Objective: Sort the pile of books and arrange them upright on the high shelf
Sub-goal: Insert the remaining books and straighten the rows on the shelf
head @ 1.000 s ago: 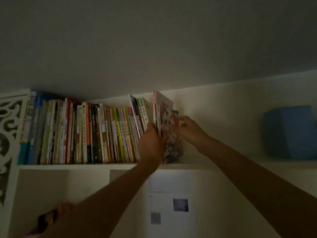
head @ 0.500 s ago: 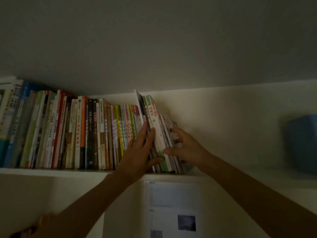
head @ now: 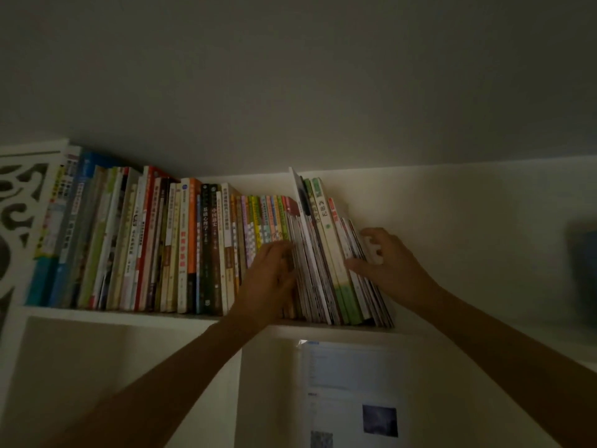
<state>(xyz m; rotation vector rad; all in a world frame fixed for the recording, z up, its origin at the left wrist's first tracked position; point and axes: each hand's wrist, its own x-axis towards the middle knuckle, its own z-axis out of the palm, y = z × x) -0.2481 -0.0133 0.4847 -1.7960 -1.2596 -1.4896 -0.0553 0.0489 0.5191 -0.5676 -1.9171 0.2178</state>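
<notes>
We are handling a leaning bundle of thin paperback books with pale and green spines (head: 326, 263), which is standing at the right end of a long row of colourful upright books (head: 155, 247) on the high white shelf (head: 113, 313). The bundle is tilting leftward at the top against the row. Our left hand (head: 269, 279) is pressing on the bundle's left side, its fingers (head: 284, 253) curling in between the spines there; whether they are pinching a book we cannot tell. Our right hand (head: 386, 263) is bracing the bundle's right face, thumb lying on the spines and fingers bending round the outer cover. Left of the row a white carved fretwork panel (head: 19, 202) is standing. Below the shelf a printed paper sheet (head: 352, 392) is hanging on the wall, and a blurred blue box (head: 584, 263) is sitting far to the right.
</notes>
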